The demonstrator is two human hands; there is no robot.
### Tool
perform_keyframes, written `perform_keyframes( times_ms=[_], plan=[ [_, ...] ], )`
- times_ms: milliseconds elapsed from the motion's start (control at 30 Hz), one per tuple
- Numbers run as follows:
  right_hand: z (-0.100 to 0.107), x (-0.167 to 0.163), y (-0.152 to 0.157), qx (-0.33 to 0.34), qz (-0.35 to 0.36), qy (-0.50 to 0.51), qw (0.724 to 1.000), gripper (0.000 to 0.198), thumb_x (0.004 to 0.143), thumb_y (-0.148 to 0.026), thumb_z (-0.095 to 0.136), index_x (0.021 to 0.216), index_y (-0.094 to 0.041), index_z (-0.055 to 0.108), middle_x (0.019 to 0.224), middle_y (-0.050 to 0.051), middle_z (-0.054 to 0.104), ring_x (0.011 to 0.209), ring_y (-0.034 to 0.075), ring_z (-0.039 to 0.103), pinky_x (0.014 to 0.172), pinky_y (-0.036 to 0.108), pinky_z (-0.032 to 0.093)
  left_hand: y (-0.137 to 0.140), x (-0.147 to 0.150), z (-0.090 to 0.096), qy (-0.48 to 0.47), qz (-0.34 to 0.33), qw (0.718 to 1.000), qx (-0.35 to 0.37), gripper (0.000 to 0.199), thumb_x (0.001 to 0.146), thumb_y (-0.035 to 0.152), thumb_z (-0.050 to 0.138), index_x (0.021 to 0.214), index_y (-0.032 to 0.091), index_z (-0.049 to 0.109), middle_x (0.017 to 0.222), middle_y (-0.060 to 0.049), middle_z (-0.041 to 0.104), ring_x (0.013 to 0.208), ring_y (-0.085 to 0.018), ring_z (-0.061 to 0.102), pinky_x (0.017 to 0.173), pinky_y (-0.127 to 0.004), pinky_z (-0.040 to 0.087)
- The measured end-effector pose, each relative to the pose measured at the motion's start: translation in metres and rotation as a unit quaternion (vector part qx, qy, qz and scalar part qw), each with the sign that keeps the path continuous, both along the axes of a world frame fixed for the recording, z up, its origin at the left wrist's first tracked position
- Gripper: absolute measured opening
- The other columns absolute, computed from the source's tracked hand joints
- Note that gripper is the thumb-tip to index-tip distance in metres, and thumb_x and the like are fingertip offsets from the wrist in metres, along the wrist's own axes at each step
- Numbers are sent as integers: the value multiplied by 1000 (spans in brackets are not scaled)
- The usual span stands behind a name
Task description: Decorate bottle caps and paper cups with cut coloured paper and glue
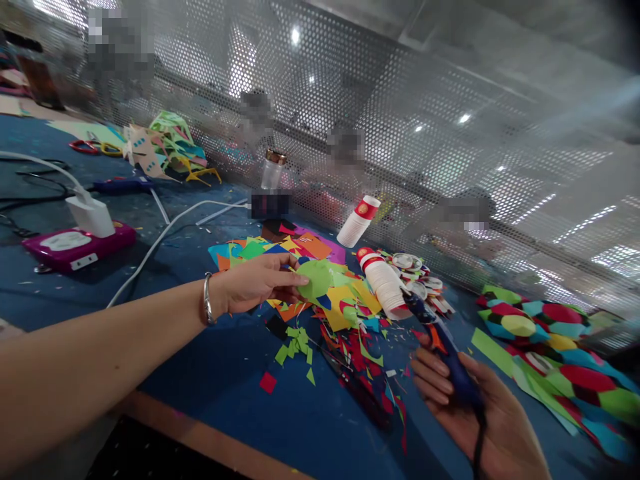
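Note:
My left hand [267, 281], with a silver bangle at the wrist, pinches a round light green paper piece [315, 279] over a heap of coloured paper scraps [340, 305]. At the lower right, my right hand [465, 400] is wrapped round a dark blue hot glue gun [453, 367] with an orange trigger. Its nozzle points up and left, close to a stack of white paper cups [384, 287] lying on its side. Below the heap lie scissors [363, 393] with dark handles, among red and green snippets.
A second stack of cups [359, 220] stands by the perforated metal screen [310, 133]. Coloured paper pieces [560, 327] lie at the right. A magenta power strip [83, 247] with a white plug and cable sits left. Beyond are a jar [273, 170] and red-handled scissors [84, 147].

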State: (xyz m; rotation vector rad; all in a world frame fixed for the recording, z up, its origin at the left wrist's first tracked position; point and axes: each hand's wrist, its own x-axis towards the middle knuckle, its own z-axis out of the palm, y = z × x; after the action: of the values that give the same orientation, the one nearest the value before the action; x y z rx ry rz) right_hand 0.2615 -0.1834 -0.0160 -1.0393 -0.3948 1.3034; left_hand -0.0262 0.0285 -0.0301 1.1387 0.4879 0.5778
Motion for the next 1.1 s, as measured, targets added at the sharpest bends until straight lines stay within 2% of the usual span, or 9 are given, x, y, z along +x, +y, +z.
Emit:
perform_keyframes(
  times_ms=[100, 333, 467, 567, 700, 767, 900, 1033, 1100],
  plan=[
    [4, -15, 1, 50, 3, 9, 999, 22, 81, -32, 76, 91, -16, 63, 71, -6, 34, 50, 6, 34, 43, 17, 42, -2, 1, 0, -2, -8, 1000, 2, 33, 77, 25, 81, 91, 20, 51, 82, 2, 67, 73, -13, 68, 78, -30, 52],
    [12, -31, 17, 89, 10, 3, 996, 18, 82, -29, 74, 82, -19, 59, 70, -7, 28, 48, 6, 28, 42, 16, 41, -5, 1, 2, -1, -33, 999, 0, 32, 81, 27, 79, 92, 20, 49, 86, -1, 70, 77, -14, 69, 80, -32, 50],
    [15, -30, 28, 78, 24, -76, 994, 17, 81, -28, 75, 78, -19, 61, 70, -5, 35, 50, 7, 30, 45, 18, 42, -8, 2, 3, 15, -27, 1000, 0, 38, 78, 32, 82, 89, 20, 48, 81, 1, 67, 72, -13, 68, 77, -31, 49],
    [9, -33, 33, 58, 26, -188, 980, 17, 81, -31, 75, 77, -19, 65, 66, -3, 42, 53, 10, 36, 49, 21, 42, -8, 3, 3, 22, -21, 1000, 0, 36, 79, 32, 81, 91, 19, 50, 81, 1, 67, 72, -12, 67, 78, -31, 49],
    [-6, -39, 34, 7, 5, -367, 930, 37, 85, -42, 71, 61, -19, 58, 59, -1, 46, 55, 14, 42, 50, 24, 39, -8, 3, 2, 24, -24, 999, -3, 35, 79, 32, 80, 93, 19, 52, 82, 0, 68, 73, -13, 67, 81, -32, 49],
    [-12, -40, 33, -5, -13, -450, 893, 45, 84, -48, 71, 54, -20, 51, 56, -1, 47, 53, 14, 42, 49, 25, 38, -8, 4, 1, 31, -27, 999, -2, 35, 78, 32, 81, 94, 19, 53, 82, 0, 68, 72, -13, 68, 82, -33, 50],
    [-20, -36, 29, -16, -29, -592, 805, 48, 83, -53, 68, 51, -22, 49, 50, -2, 47, 48, 15, 41, 45, 26, 37, -9, 4, 1, 43, -25, 999, 4, 31, 79, 30, 79, 95, 20, 54, 83, 1, 70, 72, -13, 69, 82, -32, 51],
    [-22, -34, 26, -16, -48, -681, 731, 41, 84, -50, 66, 53, -22, 62, 51, 1, 58, 56, 21, 56, 58, 29, 49, -10, 5, 1, 56, -24, 998, 19, 35, 77, 34, 82, 95, 21, 54, 85, -2, 73, 72, -13, 69, 78, -31, 52],
    [-22, -36, 26, -1, -58, -696, 716, 33, 84, -46, 65, 62, -22, 71, 60, 4, 68, 65, 24, 63, 67, 30, 53, -10, 5, 1, 56, -22, 998, 27, 37, 75, 35, 83, 94, 20, 55, 84, -2, 74, 70, -13, 68, 76, -31, 52]
  ],
)
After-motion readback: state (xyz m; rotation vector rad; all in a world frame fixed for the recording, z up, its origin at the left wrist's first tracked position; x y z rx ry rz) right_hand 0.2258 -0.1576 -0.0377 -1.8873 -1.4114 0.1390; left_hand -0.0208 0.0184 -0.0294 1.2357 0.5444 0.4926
